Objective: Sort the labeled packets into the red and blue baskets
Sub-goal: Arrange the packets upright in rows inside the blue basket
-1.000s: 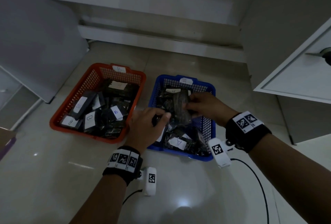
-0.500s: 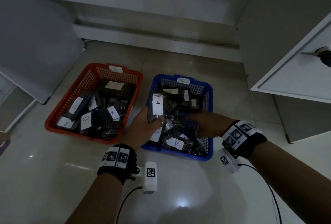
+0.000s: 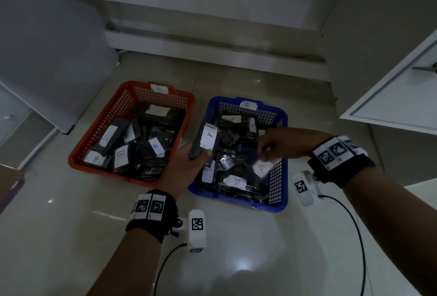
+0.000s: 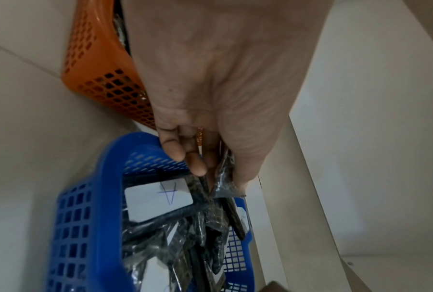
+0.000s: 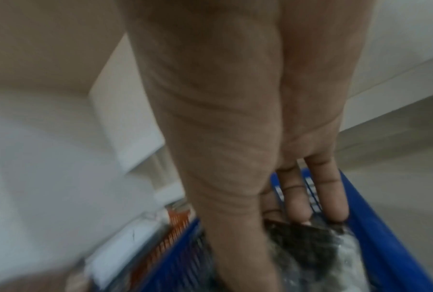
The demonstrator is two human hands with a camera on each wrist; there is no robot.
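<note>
left hand [image 3: 186, 165]: grips black A-labelled plastic packet [image 3: 205, 140] upright over blue mesh basket [image 3: 276, 184] | right hand [image 3: 281, 144]: fingers among its packets, grip unclear | red mesh basket [image 3: 99, 127]: alongside, holds B-labelled packets

Head view: dim overall, underexposed, with a cool grey cast. One small bright glare spot lies on the glossy floor [image 3: 241, 268] at the bottom centre; fainter glints show at lower left. Straight edges bow toward the frame borders from wide-angle distortion. The right hand [image 3: 281, 145] is slightly motion-smeared. Left wrist view: brighter, evenly lit, mostly sharp, with soft corners. Right wrist view: heavy motion blur throughout; the blue basket [image 5: 395, 237] and its contents lack detail.
</note>
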